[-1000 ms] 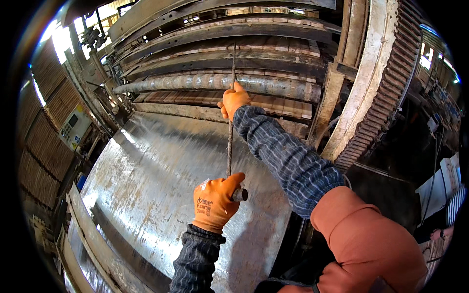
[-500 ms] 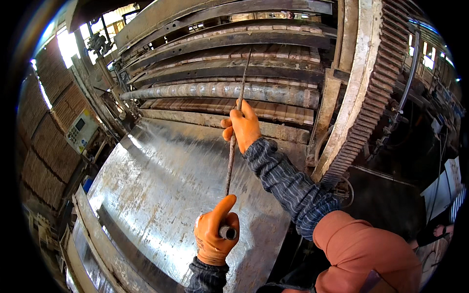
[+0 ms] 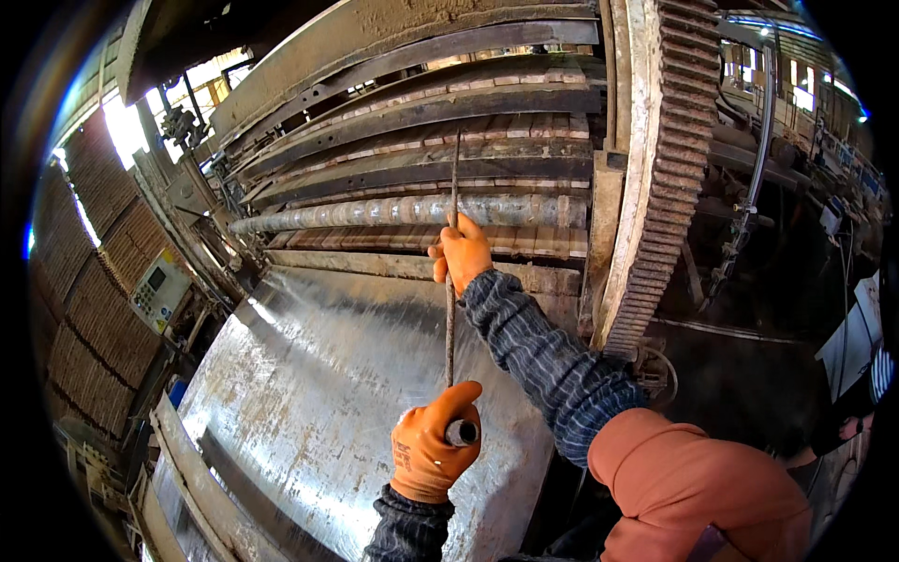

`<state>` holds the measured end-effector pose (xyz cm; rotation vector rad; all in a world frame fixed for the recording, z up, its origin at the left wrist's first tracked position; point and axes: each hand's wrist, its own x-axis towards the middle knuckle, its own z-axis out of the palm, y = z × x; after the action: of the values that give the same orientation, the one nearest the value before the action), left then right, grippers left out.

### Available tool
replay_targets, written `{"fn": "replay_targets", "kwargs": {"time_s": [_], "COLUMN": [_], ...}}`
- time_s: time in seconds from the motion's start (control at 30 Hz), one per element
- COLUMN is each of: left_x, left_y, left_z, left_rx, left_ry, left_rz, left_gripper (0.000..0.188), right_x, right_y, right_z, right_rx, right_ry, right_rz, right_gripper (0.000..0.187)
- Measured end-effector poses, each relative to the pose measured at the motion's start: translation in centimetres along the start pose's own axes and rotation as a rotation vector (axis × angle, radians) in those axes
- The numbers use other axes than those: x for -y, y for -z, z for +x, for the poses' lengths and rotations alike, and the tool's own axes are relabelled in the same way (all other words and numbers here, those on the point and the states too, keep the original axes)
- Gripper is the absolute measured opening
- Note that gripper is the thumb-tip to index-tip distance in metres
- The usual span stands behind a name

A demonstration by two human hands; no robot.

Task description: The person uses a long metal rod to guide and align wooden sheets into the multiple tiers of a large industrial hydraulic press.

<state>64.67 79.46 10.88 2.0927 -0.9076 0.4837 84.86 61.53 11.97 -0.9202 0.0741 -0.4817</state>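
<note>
Both hands wear orange gloves and hold one long, thin metal rod (image 3: 450,337). My left hand (image 3: 435,445) is wrapped round its thick, dark handle end (image 3: 461,433), low over the metal sheet. Farther up the shaft, my right hand (image 3: 463,251) grips the rod. The far tip rises past a long round roller (image 3: 403,211) and lies in line with the stacked layers of a large machine. Beneath my hands spreads a wide, shiny, scratched metal sheet (image 3: 309,365), sloping toward me. Whether the tip touches anything I cannot tell.
Horizontal dark beams (image 3: 421,169) with layered boards between them stand ahead. To the right rises an upright toothed rack (image 3: 679,150). A control panel (image 3: 161,290) is at the left, beside stacked sheets (image 3: 84,337). Part of another person (image 3: 857,421) shows at the right edge.
The rod tip has moved lower and left against the machine, and the rod stands more upright. My left hand has shifted slightly right. Both hands keep their grip.
</note>
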Motion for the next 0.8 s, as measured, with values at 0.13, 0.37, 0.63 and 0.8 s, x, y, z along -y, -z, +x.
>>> {"fn": "replay_targets", "kwargs": {"time_s": [0.13,0.37,0.63,0.8], "left_x": [0.0,1.7,-1.7,-2.1], "left_y": [0.4,-1.1,0.5,-1.1], "left_z": [-0.9,-1.7,-4.7,-3.9], "left_rx": [0.098,0.163,-0.061,-0.147], "left_ry": [-0.035,-0.039,0.058,0.071], "left_rz": [0.153,0.172,-0.031,-0.112], "left_gripper": [0.027,0.028,0.036,0.034], "right_x": [0.3,0.3,0.8,1.1], "right_y": [0.3,1.0,-1.2,1.0], "right_z": [-1.8,-1.8,-6.9,-5.6], "right_rx": [0.072,-0.053,0.082,0.017], "right_ry": [-0.012,-0.039,0.04,-0.031], "right_rz": [-0.003,-0.067,0.03,-0.052], "right_gripper": [0.033,0.048,0.047,0.044]}}
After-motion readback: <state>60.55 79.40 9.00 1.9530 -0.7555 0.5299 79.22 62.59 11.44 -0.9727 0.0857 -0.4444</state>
